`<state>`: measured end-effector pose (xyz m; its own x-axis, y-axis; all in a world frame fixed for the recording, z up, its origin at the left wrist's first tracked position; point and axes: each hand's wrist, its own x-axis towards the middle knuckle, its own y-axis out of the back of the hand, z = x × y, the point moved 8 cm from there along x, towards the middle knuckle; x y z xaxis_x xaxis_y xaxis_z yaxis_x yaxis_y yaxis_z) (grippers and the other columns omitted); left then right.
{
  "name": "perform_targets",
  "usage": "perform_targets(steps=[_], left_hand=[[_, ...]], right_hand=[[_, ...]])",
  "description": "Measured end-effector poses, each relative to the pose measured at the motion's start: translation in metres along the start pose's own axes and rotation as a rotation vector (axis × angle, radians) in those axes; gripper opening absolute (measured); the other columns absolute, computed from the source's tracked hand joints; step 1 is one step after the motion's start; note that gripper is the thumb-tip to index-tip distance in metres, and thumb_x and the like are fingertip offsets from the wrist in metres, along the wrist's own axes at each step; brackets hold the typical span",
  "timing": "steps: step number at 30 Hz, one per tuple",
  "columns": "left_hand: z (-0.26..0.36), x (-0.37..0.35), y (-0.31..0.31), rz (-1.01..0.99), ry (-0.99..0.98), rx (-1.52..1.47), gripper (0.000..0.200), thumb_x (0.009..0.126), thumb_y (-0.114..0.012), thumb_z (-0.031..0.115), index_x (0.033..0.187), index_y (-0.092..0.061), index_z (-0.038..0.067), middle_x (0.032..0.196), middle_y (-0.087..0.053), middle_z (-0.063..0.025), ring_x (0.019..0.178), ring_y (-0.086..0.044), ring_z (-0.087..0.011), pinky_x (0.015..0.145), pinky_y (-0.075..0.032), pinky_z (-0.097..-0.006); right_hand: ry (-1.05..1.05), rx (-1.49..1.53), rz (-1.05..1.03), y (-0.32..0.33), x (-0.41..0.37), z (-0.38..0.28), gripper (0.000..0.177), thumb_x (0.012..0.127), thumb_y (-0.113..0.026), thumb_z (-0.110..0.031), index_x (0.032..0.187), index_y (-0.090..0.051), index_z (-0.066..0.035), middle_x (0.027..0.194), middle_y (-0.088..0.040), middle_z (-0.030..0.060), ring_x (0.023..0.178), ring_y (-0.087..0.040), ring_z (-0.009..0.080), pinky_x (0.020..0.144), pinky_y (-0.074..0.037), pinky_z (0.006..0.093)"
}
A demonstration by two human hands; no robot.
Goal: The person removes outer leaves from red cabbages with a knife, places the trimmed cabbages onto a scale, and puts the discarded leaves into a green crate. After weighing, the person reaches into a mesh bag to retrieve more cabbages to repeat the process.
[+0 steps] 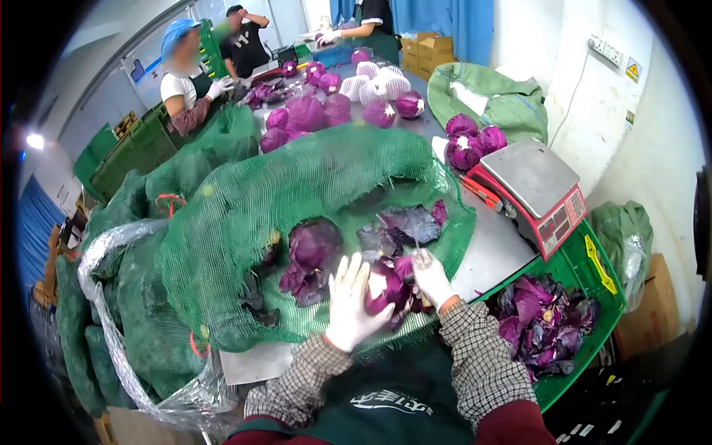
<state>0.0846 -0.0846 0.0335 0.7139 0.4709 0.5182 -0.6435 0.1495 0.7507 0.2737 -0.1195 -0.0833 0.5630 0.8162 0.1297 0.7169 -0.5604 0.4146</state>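
Note:
My left hand (pixel 352 302), in a white glove, lies spread against the left side of a purple cabbage (pixel 380 285). At the cabbage's upper right is my right hand (pixel 430 276), also gloved, with its fingers closed near a purple leaf; what they grip is too small to make out. The cabbage rests on a green mesh bag (pixel 297 185) spread over the table. Another cabbage (pixel 315 245) sits on the mesh to the left, and loose dark leaves (pixel 408 224) lie beyond my hands.
A red scale (pixel 530 178) stands at the right, above a green crate (pixel 612 297) of purple leaves. Several cabbages (pixel 305 113), some in white foam nets (pixel 377 83), lie at the back. A co-worker (pixel 185 81) stands back left, with other people farther off. Full mesh bags (pixel 137 297) fill the left.

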Motion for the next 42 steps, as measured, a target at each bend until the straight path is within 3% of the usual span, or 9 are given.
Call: perform_targets(steps=[3,13,19,23,24,28,29,34,42], left_hand=[[-0.024,-0.038,0.013,0.092,-0.059,-0.324,0.094,0.065,-0.081,0.019,0.143,-0.030,0.005,0.151,-0.020,-0.0254,0.139,-0.026,-0.0393,0.113,-0.024,-0.0506],[0.010,-0.014,0.010,-0.158,-0.056,-0.133,0.107,0.058,-0.087,0.036,0.143,-0.031,0.003,0.149,-0.023,-0.0266,0.137,-0.027,-0.0425,0.113,-0.026,-0.0487],[0.011,0.015,-0.020,-0.347,-0.108,-0.228,0.109,0.059,-0.086,0.043,0.143,-0.031,0.002,0.149,-0.025,-0.0242,0.138,-0.026,-0.0411,0.114,-0.026,-0.0470],[0.017,0.038,-0.035,-0.411,-0.115,-0.140,0.109,0.060,-0.082,0.051,0.144,-0.031,0.002,0.148,-0.026,-0.0234,0.137,-0.030,-0.0378,0.112,-0.031,-0.0421],[0.022,0.045,-0.038,-0.411,-0.099,-0.096,0.110,0.060,-0.082,0.052,0.144,-0.032,0.002,0.148,-0.027,-0.0231,0.137,-0.031,-0.0378,0.111,-0.032,-0.0424],[0.029,0.063,-0.053,-0.304,-0.051,-0.216,0.110,0.063,-0.080,0.055,0.146,-0.029,0.004,0.152,-0.017,-0.0265,0.139,-0.022,-0.0435,0.111,-0.028,-0.0491],[0.035,0.061,-0.054,-0.322,-0.094,-0.206,0.110,0.063,-0.080,0.054,0.146,-0.028,0.004,0.152,-0.016,-0.0269,0.140,-0.021,-0.0434,0.112,-0.027,-0.0486],[0.025,0.053,-0.050,-0.515,-0.098,-0.207,0.123,0.058,-0.086,0.048,0.149,-0.015,0.002,0.153,-0.012,-0.0280,0.143,-0.015,-0.0397,0.115,-0.021,-0.0428],[-0.030,0.079,-0.092,-0.623,0.170,-0.577,0.125,0.061,-0.088,0.036,0.146,-0.008,-0.009,0.150,-0.019,-0.0263,0.142,-0.020,-0.0316,0.116,-0.020,-0.0386]], right_hand=[[-0.438,0.636,0.024,0.006,-0.036,-0.004,0.022,0.100,-0.047,-0.026,0.107,-0.047,-0.005,0.073,-0.065,0.0162,0.040,-0.055,0.0164,0.034,-0.041,0.0277],[-0.078,0.643,0.181,0.066,-0.089,-0.099,0.023,0.098,-0.053,-0.030,0.105,-0.049,-0.008,0.053,-0.046,0.0004,0.041,-0.048,0.0100,0.039,-0.040,0.0234],[-0.383,0.786,0.691,0.223,-0.174,-0.025,0.020,0.100,-0.048,-0.023,0.109,-0.057,-0.008,0.056,-0.051,-0.0019,0.042,-0.048,0.0105,0.038,-0.041,0.0253],[-0.293,-0.744,0.709,0.349,-0.259,0.071,0.054,0.095,-0.053,-0.009,0.143,-0.033,0.000,0.101,-0.063,0.0128,0.084,-0.064,0.0192,0.077,-0.052,0.0267],[-0.573,-0.376,0.644,0.325,-0.244,0.017,0.057,0.093,-0.057,-0.008,0.144,-0.032,-0.001,0.110,-0.061,0.0144,0.095,-0.062,0.0165,0.084,-0.049,0.0256],[0.159,-0.239,0.421,0.209,-0.160,-0.066,0.046,0.087,-0.062,0.001,0.131,-0.051,-0.004,0.114,-0.061,0.0085,0.102,-0.059,0.0139,0.089,-0.048,0.0261],[-0.161,0.164,0.220,0.170,-0.141,-0.073,0.043,0.084,-0.059,0.005,0.126,-0.055,-0.004,0.118,-0.060,0.0122,0.110,-0.058,0.0177,0.090,-0.049,0.0291],[0.345,0.173,0.207,0.085,-0.123,-0.087,0.036,0.077,-0.057,0.008,0.112,-0.056,0.001,0.117,-0.057,0.0187,0.111,-0.058,0.0298,0.091,-0.049,0.0334],[0.115,0.118,0.159,0.053,-0.129,-0.029,0.044,0.083,-0.061,0.001,0.126,-0.050,-0.003,0.103,-0.055,0.0059,0.057,-0.048,0.0053,0.055,-0.045,0.0200]])
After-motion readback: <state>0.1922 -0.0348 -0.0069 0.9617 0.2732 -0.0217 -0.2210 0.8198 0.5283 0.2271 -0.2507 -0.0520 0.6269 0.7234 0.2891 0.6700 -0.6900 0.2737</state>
